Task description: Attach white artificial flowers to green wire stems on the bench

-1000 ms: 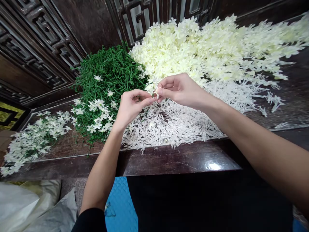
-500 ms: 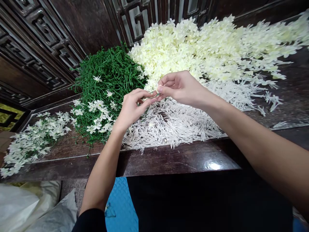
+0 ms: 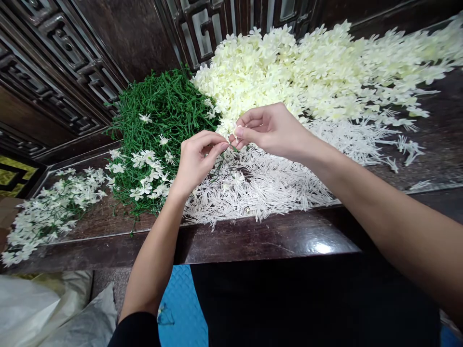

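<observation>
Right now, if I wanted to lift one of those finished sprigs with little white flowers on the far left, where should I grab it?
Probably by a bare green stem, not the blooms. The finished sprigs lie flat and tangled on the dark wooden table, flowers spreading outward. Pinch a stem from above at the pile's near edge, so the thin petals are not crushed.

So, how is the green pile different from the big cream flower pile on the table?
The green pile is a tangle of thin green stems with only a few white blossoms on it; the cream flower pile is all loose pale petals, no stems visible. The green pile is smaller and lies left of the hands; the cream flower pile is far wider, stretching to the right edge. Both rest on the dark wooden table, touching each other.
</observation>
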The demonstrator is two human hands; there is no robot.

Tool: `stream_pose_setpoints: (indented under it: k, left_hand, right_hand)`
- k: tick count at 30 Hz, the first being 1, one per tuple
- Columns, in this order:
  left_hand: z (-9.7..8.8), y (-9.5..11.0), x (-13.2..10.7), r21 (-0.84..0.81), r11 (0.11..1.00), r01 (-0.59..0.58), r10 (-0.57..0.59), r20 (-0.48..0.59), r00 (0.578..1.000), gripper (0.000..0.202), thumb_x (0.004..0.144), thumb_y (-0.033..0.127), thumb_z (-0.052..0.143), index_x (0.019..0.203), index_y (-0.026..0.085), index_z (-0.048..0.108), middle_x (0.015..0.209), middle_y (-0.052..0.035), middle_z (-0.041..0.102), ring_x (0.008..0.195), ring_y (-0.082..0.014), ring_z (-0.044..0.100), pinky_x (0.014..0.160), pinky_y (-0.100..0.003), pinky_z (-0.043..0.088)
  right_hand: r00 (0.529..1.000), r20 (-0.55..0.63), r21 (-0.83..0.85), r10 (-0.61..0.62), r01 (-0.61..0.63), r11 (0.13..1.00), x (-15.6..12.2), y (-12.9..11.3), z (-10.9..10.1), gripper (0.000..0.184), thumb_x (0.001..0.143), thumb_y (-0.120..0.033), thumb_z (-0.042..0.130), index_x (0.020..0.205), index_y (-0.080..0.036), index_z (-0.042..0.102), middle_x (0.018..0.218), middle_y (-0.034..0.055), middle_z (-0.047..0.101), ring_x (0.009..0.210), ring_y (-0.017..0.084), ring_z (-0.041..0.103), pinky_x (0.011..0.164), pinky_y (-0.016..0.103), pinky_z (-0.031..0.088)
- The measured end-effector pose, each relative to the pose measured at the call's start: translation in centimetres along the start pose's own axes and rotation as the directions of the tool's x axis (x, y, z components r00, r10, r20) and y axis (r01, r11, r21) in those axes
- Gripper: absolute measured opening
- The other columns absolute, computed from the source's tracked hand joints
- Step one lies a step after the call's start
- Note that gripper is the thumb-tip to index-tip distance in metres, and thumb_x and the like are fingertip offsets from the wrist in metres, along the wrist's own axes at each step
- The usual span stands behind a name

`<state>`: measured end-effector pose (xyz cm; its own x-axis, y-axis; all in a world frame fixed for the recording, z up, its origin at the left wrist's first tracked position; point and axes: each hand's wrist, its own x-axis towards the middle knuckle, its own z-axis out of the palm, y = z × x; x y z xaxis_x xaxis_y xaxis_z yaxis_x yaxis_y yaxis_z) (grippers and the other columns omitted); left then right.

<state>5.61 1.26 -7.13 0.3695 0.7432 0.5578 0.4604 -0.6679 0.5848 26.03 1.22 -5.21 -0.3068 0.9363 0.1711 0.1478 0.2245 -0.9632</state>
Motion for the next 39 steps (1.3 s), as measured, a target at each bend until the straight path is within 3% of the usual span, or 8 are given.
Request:
stream_pose_setpoints:
  k: [6,11,16,21,25,29,33,39]
  left_hand:
    - [0.5,0.2,-0.2,-0.196,0.971,0.138,-0.127,0.065,0.990,0.011,0.087,0.022,0.072,0.097,0.021,0.070,0.101,-0.0051,0.078,0.090,-0.0151,0.074,0.083,-0.029,0.063]
    - [0.7,0.3,-0.3,-0.222,0.964,0.146,-0.135,0.061,0.989,0.019,0.084,0.021,0.073,0.101,0.023,0.066,0.101,-0.0037,0.075,0.090,-0.0151,0.073,0.077,-0.027,0.064]
    - [0.6,0.4,-0.3,-0.150,0.987,0.055,-0.053,0.021,0.998,0.017,0.086,0.023,0.072,0.103,0.024,0.073,0.106,-0.0041,0.076,0.091,-0.0157,0.070,0.076,-0.028,0.063]
    - [0.5,0.3,-0.2,0.003,0.980,-0.197,0.197,-0.041,0.980,0.017,0.085,0.024,0.077,0.100,0.032,0.080,0.109,-0.0008,0.075,0.099,-0.0176,0.070,0.086,-0.034,0.061]
    - [0.7,0.3,-0.1,0.061,0.972,-0.226,0.230,-0.067,0.971,0.013,0.085,0.023,0.080,0.094,0.032,0.080,0.102,0.0004,0.077,0.095,-0.0168,0.071,0.089,-0.036,0.060]
    - [0.8,0.1,-0.1,-0.044,0.991,-0.125,0.115,-0.174,0.978,0.003,0.090,0.023,0.074,0.092,0.024,0.076,0.097,-0.0025,0.079,0.094,-0.0170,0.074,0.091,-0.035,0.062]
    - [0.8,-0.5,-0.1,-0.186,0.982,0.025,-0.064,-0.202,0.977,0.009,0.095,0.025,0.067,0.101,0.021,0.070,0.090,-0.0032,0.078,0.082,-0.0141,0.076,0.078,-0.028,0.065]
    - [0.9,-0.4,-0.1,-0.232,0.973,0.019,-0.058,-0.162,0.985,0.010,0.093,0.018,0.066,0.099,0.020,0.074,0.083,-0.0022,0.079,0.074,-0.0127,0.076,0.072,-0.025,0.066]
  right_hand:
    - [1.000,-0.002,0.007,0.026,-0.026,1.000,-0.1,-0.1,0.0,0.011,0.086,-0.027,0.078,0.081,-0.021,0.070,0.079,0.0064,0.074,0.088,0.026,0.076,0.091,0.051,0.062]
    - [0.999,-0.026,0.042,0.026,-0.024,0.999,0.0,0.0,-0.1,0.015,0.084,-0.029,0.081,0.081,-0.020,0.069,0.080,0.0062,0.074,0.092,0.027,0.076,0.092,0.049,0.063]
    - [0.999,-0.029,0.094,0.038,-0.035,0.995,0.1,-0.1,-0.2,0.018,0.083,-0.033,0.082,0.081,-0.020,0.069,0.081,0.0063,0.074,0.089,0.026,0.076,0.092,0.047,0.063]
    - [0.998,-0.042,0.101,0.037,-0.033,0.994,0.1,0.0,-0.1,0.015,0.083,-0.032,0.082,0.080,-0.021,0.072,0.083,0.0069,0.074,0.095,0.028,0.075,0.093,0.048,0.062]
    - [0.999,-0.038,0.133,0.036,-0.031,0.991,0.1,0.1,0.0,0.012,0.087,-0.021,0.078,0.077,-0.020,0.071,0.079,0.0058,0.074,0.084,0.023,0.075,0.090,0.045,0.063]
    - [0.994,-0.110,0.146,-0.014,0.030,0.989,-0.1,-0.3,0.1,0.013,0.089,-0.013,0.074,0.078,-0.018,0.069,0.076,0.0048,0.074,0.073,0.018,0.074,0.081,0.038,0.066]
    - [0.974,-0.143,0.059,-0.175,0.185,0.981,-0.4,-0.3,0.3,0.014,0.089,-0.015,0.076,0.079,-0.022,0.067,0.071,0.0025,0.071,0.065,0.017,0.069,0.066,0.036,0.065]
    - [0.960,-0.108,-0.044,-0.258,0.255,0.966,-0.5,0.4,0.8,0.014,0.090,-0.016,0.072,0.080,-0.023,0.065,0.070,0.0026,0.068,0.063,0.018,0.067,0.065,0.039,0.062]
